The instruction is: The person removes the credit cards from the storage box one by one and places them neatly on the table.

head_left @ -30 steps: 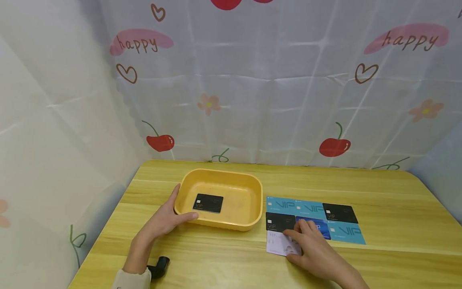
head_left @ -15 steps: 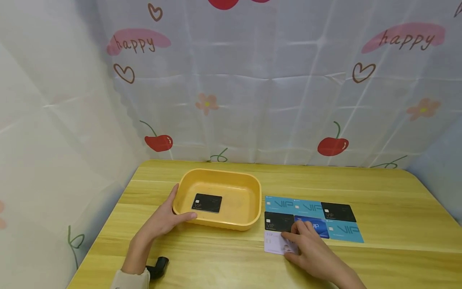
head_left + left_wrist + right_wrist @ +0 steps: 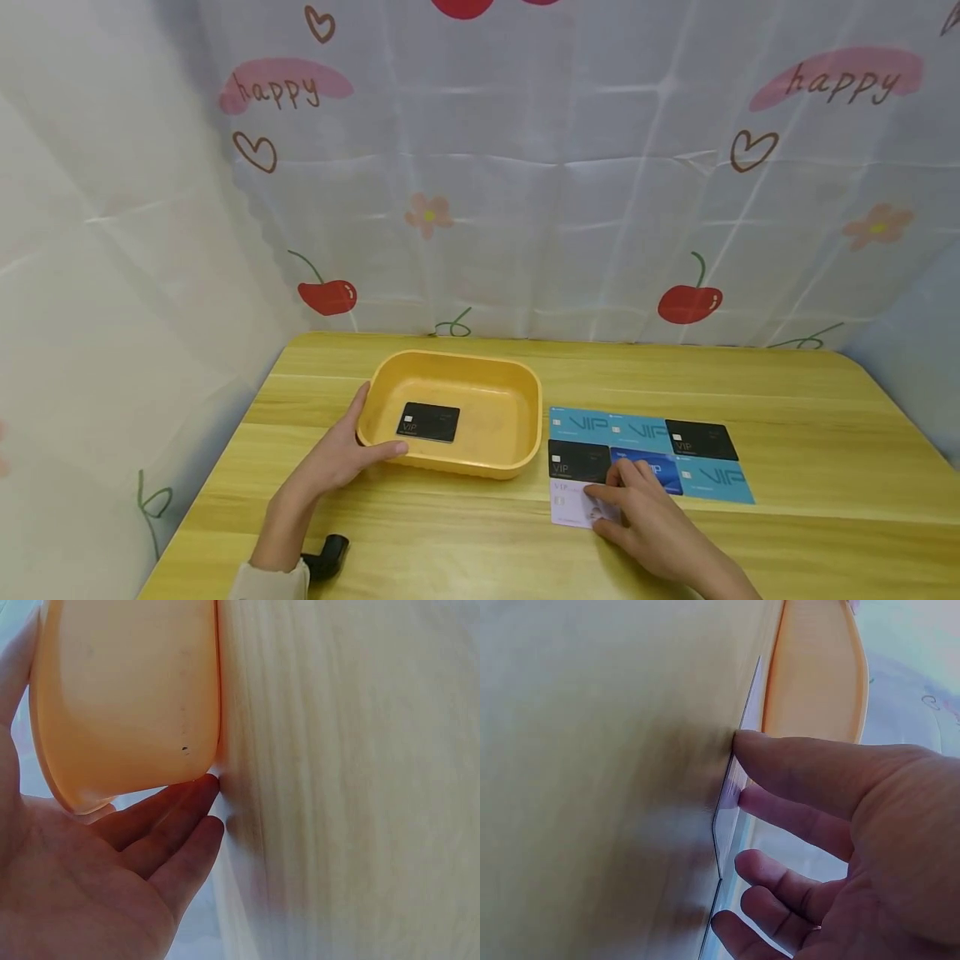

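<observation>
The left hand point(image 3: 330, 454) grips a yellow, round-cornered plastic tray point(image 3: 498, 421) containing a black rectangular card point(image 3: 428, 422). The right hand point(image 3: 647, 518) touches a pale lilac rectangular card point(image 3: 570, 505) beside blue and black cards point(image 3: 667, 473).

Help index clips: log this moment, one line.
left hand: grips yellow tub; right hand: touches lilac VIP card; black VIP card: in tub

yellow wood-grain table point(image 3: 480, 533) | white sheet point(image 3: 555, 208) behind it | sheet prints: red cherries point(image 3: 690, 305), pink flowers point(image 3: 430, 216), "happy" lettering point(image 3: 843, 81)
</observation>
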Available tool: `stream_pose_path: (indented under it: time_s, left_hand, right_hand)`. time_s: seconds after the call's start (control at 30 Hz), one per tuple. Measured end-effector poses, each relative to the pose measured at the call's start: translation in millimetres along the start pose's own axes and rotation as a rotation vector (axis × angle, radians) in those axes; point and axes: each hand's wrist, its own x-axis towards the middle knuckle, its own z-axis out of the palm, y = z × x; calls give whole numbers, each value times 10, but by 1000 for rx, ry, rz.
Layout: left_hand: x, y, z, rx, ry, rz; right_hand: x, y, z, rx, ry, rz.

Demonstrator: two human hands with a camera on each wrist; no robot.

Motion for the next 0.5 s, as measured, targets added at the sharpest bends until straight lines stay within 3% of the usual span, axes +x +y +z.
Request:
stream_pose_path:
  time_s: [0.3,0.5]
  left_hand:
    - [4,3,-1,-32,-2,22]
    - [2,-2,4,-33,1,23]
  right_hand:
    - [-19,52,5,7,53,-76]
    - [-9,55,-20,44,36,-98]
